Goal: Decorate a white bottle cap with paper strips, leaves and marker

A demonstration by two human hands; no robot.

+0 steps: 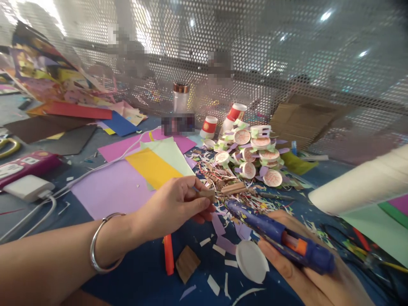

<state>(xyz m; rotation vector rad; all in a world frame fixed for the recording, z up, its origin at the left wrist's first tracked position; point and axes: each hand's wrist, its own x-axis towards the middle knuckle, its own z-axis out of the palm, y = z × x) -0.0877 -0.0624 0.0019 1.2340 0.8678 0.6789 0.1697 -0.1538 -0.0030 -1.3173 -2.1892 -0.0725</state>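
Note:
My left hand (178,204) pinches a small brown cardboard piece (206,194) between thumb and fingers, above the blue table. A silver bangle (102,242) circles that wrist. My right hand (306,272) grips a blue glue gun (283,238) with an orange trigger; its nozzle points left toward the cardboard piece, ending just short of it. Paper scraps lie scattered beneath both hands.
A heap of decorated paper cups (251,153) sits behind the hands. A white round lid (251,261), a brown cardboard bit (187,263) and an orange pen (168,255) lie near. Coloured paper sheets (153,168) lie left, white paper roll (360,185) right, mesh screen (287,51) behind.

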